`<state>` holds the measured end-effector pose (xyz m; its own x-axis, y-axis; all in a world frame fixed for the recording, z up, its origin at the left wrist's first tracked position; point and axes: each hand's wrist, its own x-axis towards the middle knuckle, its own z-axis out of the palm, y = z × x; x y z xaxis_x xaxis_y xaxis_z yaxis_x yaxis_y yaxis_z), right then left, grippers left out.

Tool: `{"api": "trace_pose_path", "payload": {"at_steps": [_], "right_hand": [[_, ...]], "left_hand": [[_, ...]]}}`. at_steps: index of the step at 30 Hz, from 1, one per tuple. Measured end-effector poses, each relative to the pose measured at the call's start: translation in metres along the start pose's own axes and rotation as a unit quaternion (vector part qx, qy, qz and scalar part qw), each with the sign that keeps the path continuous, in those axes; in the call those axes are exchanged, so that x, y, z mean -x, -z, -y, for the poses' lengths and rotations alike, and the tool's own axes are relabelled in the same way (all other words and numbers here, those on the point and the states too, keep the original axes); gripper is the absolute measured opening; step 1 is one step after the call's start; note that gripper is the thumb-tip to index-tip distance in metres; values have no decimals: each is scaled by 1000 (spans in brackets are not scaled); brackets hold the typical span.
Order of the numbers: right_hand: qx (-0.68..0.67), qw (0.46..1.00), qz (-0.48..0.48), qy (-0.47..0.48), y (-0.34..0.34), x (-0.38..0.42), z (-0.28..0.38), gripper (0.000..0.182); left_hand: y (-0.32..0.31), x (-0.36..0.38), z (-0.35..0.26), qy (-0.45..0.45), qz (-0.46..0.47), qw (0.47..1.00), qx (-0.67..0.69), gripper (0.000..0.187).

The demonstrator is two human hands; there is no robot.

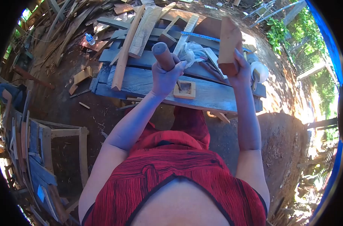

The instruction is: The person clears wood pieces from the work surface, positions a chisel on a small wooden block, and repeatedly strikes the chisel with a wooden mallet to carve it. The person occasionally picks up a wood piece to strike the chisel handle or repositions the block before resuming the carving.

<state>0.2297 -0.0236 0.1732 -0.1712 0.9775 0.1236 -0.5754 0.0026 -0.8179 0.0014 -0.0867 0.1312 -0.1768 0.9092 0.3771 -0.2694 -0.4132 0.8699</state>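
Observation:
My left hand (166, 77) is wrapped round the thick handle (163, 54) of an upright tool, whose thin shaft points down into a small square wooden block (185, 90) with a hollow in its top. The block lies near the front edge of the workbench (212, 95). Raised on the right, my right hand (240, 71) grips the lower end of a thick rectangular piece of wood (230, 45). That piece is held above the bench, apart from the tool and the block.
Long boards (129, 49) lie across the bench's back and left, near a crumpled plastic bag (192, 52) and a blue measuring strip (201, 36). A white round object (259, 71) sits at the right end. A bottle (90, 39) and wooden frame (83, 150) stand left.

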Motion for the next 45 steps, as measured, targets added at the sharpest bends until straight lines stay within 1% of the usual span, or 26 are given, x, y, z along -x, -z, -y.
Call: {"api": "trace_pose_path", "payload": {"at_steps": [2, 5, 7, 10, 11, 13, 17, 19, 21, 22, 23, 25, 27, 28, 29, 31, 32, 33, 35, 36, 38, 39, 41, 42, 43, 45], "right_hand": [[31, 998, 31, 35, -11, 14, 19, 64], [69, 988, 105, 93, -29, 22, 47, 59], [79, 985, 89, 125, -51, 29, 60, 68], [367, 924, 77, 78, -72, 29, 74, 77], [368, 922, 84, 85, -87, 27, 77, 77], [489, 852, 148, 111, -118, 24, 82, 76], [541, 798, 172, 202, -193, 17, 112, 71], [502, 822, 225, 148, -211, 18, 107, 69], [549, 738, 294, 261, -212, 14, 80, 62], [719, 577, 331, 201, -215, 14, 81, 61], [804, 456, 356, 138, -220, 16, 80, 72], [855, 379, 334, 116, -247, 13, 86, 68], [805, 457, 290, 241, -253, 11, 84, 68], [720, 573, 286, 267, -249, 1, 82, 68], [723, 574, 283, 259, -246, 2, 79, 68], [566, 721, 315, 248, -241, 7, 71, 68], [646, 636, 330, 263, -232, 4, 64, 67], [848, 422, 311, 75, -248, 13, 70, 66], [861, 377, 314, 137, -242, 10, 66, 63], [863, 377, 308, 132, -245, 8, 68, 63], [793, 499, 280, 209, -254, 6, 74, 60], [795, 498, 278, 207, -250, 6, 73, 60], [622, 735, 214, 167, -241, 5, 70, 59], [648, 689, 257, 200, -242, 15, 70, 62], [647, 689, 258, 201, -236, 13, 65, 62], [778, 452, 350, 260, -218, 6, 56, 64]], "left_hand": [[-3, 1, 0, 5, 9, 1000, 3, 11], [-9, 0, -3, -3, 10, 1000, 7, 11], [-12, 1, -5, 16, 10, 1000, 9, 12], [-13, 1, -4, 21, -3, 1000, -2, 12], [-13, 1, -6, 12, -5, 1000, -2, 12], [-11, 1, -7, 28, -13, 999, 10, 13], [-4, 0, -3, 16, -4, 999, 27, 13], [-3, 1, -2, 15, -8, 999, 27, 13], [-2, 0, -4, 13, -14, 999, 26, 12], [-3, 0, -4, 17, -17, 999, 30, 12], [-3, 0, -4, 24, -20, 999, 33, 12], [1, -4, 1, 26, -16, 999, 22, 11], [0, -3, -2, 27, -23, 998, 51, 9], [-1, -3, -2, 34, -20, 998, 54, 9], [-1, -3, -3, 27, -20, 998, 54, 9], [1, -3, 0, 28, -23, 998, 54, 9], [2, -3, 2, 30, -30, 998, 51, 10], [1, -4, 1, 31, -37, 998, 48, 11], [-4, -3, -2, 35, -37, 997, 53, 12], [-2, -5, 0, 26, -31, 998, 50, 11], [0, -4, 2, 11, -28, 997, 66, 11], [1, -5, 2, 13, -26, 997, 69, 11], [5, -5, 1, 7, -22, 998, 51, 11], [6, -5, 1, 6, -24, 998, 50, 11], [6, -5, 2, 4, -24, 998, 60, 12], [6, -6, 2, -1, -20, 997, 72, 12]]}}
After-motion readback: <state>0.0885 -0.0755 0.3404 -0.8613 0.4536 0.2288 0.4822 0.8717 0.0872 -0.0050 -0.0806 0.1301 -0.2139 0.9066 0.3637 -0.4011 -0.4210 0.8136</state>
